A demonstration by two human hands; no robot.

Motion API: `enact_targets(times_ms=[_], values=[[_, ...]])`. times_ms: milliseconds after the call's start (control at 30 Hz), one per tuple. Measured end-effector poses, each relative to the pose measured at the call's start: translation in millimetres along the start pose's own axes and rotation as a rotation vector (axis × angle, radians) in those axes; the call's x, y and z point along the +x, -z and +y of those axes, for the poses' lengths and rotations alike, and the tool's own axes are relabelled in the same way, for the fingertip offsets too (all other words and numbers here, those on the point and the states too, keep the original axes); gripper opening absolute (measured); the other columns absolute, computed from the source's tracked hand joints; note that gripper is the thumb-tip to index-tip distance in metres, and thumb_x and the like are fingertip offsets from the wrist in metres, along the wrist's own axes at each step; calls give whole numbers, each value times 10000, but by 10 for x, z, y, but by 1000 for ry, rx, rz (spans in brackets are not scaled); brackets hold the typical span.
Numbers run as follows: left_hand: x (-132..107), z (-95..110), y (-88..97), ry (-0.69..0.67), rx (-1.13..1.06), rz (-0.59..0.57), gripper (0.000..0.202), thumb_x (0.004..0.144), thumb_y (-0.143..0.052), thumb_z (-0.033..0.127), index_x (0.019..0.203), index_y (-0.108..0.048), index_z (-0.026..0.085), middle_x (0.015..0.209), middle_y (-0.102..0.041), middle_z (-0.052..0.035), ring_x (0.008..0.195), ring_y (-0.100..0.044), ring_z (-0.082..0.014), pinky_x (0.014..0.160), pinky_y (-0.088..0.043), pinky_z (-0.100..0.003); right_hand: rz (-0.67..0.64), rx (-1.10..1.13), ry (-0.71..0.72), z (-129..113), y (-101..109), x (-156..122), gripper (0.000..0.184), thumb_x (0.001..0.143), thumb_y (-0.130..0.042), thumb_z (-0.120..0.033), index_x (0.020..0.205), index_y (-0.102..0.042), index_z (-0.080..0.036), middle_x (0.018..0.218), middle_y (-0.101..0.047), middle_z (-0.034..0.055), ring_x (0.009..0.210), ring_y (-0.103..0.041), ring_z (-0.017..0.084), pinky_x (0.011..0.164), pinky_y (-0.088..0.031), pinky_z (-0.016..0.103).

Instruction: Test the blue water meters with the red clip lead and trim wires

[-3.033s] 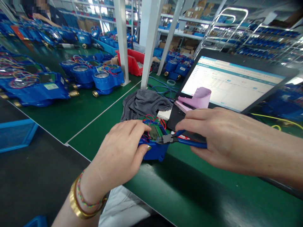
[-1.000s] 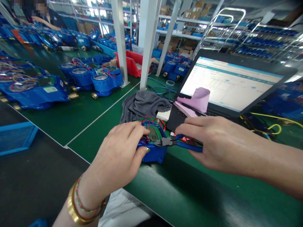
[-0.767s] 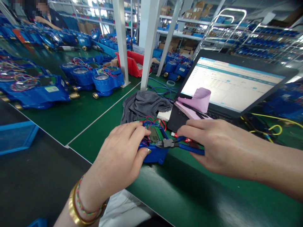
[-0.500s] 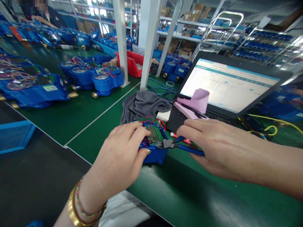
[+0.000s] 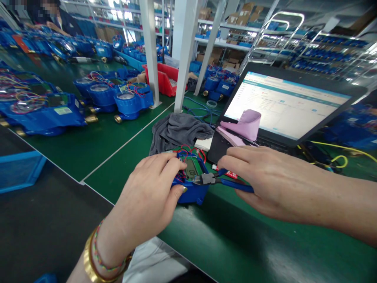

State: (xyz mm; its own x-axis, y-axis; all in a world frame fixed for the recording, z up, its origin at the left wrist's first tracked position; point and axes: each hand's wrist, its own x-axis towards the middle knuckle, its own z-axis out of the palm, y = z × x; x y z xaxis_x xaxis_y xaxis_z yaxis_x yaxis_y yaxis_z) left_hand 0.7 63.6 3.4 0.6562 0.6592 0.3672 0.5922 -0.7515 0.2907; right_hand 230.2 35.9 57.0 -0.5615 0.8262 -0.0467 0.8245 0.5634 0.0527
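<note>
A blue meter housing [image 5: 193, 193] with a green circuit board and a small grey display [image 5: 192, 169] sits on the green tabletop [image 5: 235, 251]. My left hand [image 5: 153, 184] is closed on its left side, thumb on the near wall and fingers over the top edge. Gripped in my right hand [image 5: 265, 181] is a pair of cutting pliers [image 5: 232, 184] with blue handles, which stand apart. The plier jaws [image 5: 202, 179] touch or hover just over the board's near right edge, below the display. Red wires [image 5: 186, 147] loop up behind the housing.
Behind the housing lies a grey cloth [image 5: 179, 131]. An open laptop [image 5: 290, 106] stands at right with a pink strip [image 5: 250, 125] on its keyboard. Several blue meters [image 5: 128, 102] fill the left side, near white posts [image 5: 186, 59] and a red bin [image 5: 167, 80]. A person [image 5: 63, 21] is far left.
Hardly anything differs. My right hand and the pliers have shifted very slightly left, while my left hand keeps its hold on the housing.
</note>
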Motion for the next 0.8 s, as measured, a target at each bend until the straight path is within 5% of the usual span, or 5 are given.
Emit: enact_targets(times_ms=[800], values=[[-9, 15, 25, -6, -3, 5, 232, 853, -477, 167, 1082, -515, 173, 1142, -586, -120, 1092, -527, -285, 900, -468, -504, -8, 20, -58, -25, -78, -2, 196, 670, -643, -166, 832, -538, -199, 754, -575, 23, 606, -566, 173, 534, -365, 266]])
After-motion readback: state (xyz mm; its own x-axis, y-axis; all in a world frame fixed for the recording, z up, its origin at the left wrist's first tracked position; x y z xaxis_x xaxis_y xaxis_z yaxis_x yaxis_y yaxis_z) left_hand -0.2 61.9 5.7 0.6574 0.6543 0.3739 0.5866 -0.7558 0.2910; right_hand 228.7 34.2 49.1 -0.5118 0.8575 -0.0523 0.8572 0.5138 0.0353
